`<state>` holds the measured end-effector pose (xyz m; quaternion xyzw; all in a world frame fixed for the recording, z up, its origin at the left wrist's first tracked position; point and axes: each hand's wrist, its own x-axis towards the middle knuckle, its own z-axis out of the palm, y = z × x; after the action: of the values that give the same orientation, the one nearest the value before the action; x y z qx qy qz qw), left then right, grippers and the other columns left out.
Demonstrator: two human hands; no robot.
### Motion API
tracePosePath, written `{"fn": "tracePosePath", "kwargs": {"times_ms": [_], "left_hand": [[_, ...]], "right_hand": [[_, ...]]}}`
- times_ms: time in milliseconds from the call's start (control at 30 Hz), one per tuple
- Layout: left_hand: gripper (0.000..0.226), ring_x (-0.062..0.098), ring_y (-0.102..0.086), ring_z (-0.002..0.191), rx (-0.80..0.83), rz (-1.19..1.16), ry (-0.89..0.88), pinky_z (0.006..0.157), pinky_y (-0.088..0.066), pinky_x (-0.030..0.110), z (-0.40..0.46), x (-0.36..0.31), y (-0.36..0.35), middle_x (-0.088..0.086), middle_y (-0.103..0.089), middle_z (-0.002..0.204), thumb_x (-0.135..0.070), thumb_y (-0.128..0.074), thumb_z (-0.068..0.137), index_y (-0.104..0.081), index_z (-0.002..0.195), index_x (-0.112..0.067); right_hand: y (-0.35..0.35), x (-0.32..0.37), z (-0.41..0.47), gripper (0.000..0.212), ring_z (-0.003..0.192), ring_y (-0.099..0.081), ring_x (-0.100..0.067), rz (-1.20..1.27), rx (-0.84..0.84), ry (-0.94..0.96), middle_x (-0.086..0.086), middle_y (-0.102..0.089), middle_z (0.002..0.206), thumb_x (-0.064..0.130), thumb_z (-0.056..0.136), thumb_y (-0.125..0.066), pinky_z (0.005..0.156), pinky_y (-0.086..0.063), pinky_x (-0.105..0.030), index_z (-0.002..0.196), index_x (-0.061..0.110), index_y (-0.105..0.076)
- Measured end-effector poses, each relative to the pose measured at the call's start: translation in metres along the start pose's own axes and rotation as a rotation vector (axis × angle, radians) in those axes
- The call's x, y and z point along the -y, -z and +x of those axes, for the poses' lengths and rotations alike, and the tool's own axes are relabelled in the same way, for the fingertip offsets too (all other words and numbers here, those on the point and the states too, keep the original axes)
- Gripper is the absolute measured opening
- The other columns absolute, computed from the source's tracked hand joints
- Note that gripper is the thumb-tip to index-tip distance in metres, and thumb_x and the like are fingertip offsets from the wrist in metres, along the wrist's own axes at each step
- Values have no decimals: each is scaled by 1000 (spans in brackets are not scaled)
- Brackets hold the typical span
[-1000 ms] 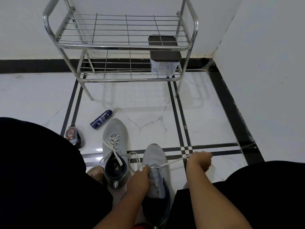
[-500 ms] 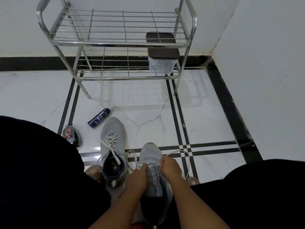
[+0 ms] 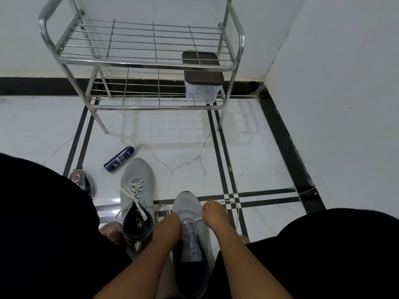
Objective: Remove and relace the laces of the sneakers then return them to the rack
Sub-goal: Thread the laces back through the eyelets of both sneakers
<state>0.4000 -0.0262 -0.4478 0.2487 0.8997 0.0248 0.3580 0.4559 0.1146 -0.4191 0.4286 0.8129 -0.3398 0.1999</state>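
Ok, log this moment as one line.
step: relacing right sneaker | left hand: on sneaker | right hand: pinching lace | rack: no sneakers

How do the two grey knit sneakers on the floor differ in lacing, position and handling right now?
The left grey knit sneaker is laced through several rows, its white ends loose; the right grey knit sneaker shows only one lace crossing. The left one lies farther forward, untouched; the right one is worked by the left hand and right hand. Both have dark collars and point toward the metal rack.

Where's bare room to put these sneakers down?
Free: the rack top shelf, the lower shelf left of the box, and floor between rack and sneakers. Crowded: floor left of them, with a can and tin.
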Motion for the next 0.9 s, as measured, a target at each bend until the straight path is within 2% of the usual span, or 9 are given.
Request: {"fn": "tracePosePath", "kwargs": {"times_ms": [100,200,267,400,467,567,633,733,900], "left_hand": [[30,29,-59,108,38,-71,38,87,-48,35,5,5,1,14,-59,119,-20,-43,95,-55,118,-5],[38,31,-52,117,88,-24,-13,92,-44,37,7,8,0,16,-53,127,-31,-36,96,-54,121,-9],[37,31,-51,117,28,-9,-2,92,-43,37,1,4,7,15,-53,124,-30,-36,97,-57,117,-8],[39,31,-46,115,-198,-22,-7,93,-41,37,-17,-12,47,12,-52,117,-33,-40,93,-65,112,-9],[38,29,-47,110,-218,-113,-21,85,-42,35,-28,-21,78,9,-55,105,-34,-43,89,-68,101,-8],[35,27,-56,94,-219,-251,-74,69,-42,30,-46,-31,127,5,-59,78,-35,-49,81,-71,79,-7],[34,25,-58,83,-212,-325,-118,63,-40,28,-60,-36,160,3,-58,67,-35,-52,78,-71,73,-7],[28,20,-55,66,-235,-423,-177,56,-37,25,-86,-40,214,1,-56,60,-30,-56,82,-67,65,-11],[22,21,-47,70,-313,-576,-282,65,-35,27,-119,-45,294,6,-56,73,-23,-61,82,-61,64,-10]], "right_hand": [[6,5,-4,27,102,-59,-23,57,-34,24,-7,-62,113,3,89,-44,81,-49,-29,106,13,-63],[14,10,-9,29,102,-59,-22,59,-58,63,-6,-62,115,2,89,-45,75,-46,-26,109,15,-61],[22,13,-15,28,101,-58,-22,77,-89,65,-6,-61,114,5,90,-45,74,-44,-25,113,15,-58],[47,31,-23,13,86,-62,-25,210,-158,73,-16,-68,101,3,85,-50,81,-54,-41,81,12,-57],[68,48,-31,19,89,-67,-26,380,-164,89,-12,-72,97,3,85,-48,81,-55,-40,72,15,-54],[102,73,-49,14,86,-68,-17,623,-214,162,-2,-69,93,9,91,-50,66,-51,-27,86,17,-61],[127,87,-62,9,88,-67,-17,694,-259,269,-2,-68,93,13,92,-55,70,-52,-29,91,17,-63],[170,112,-84,7,91,-65,-18,635,-338,419,1,-68,91,17,89,-62,87,-54,-36,88,22,-66],[246,150,-127,3,76,-58,-7,475,-463,658,8,-62,80,17,91,-63,75,-49,-24,91,19,-65]]}}
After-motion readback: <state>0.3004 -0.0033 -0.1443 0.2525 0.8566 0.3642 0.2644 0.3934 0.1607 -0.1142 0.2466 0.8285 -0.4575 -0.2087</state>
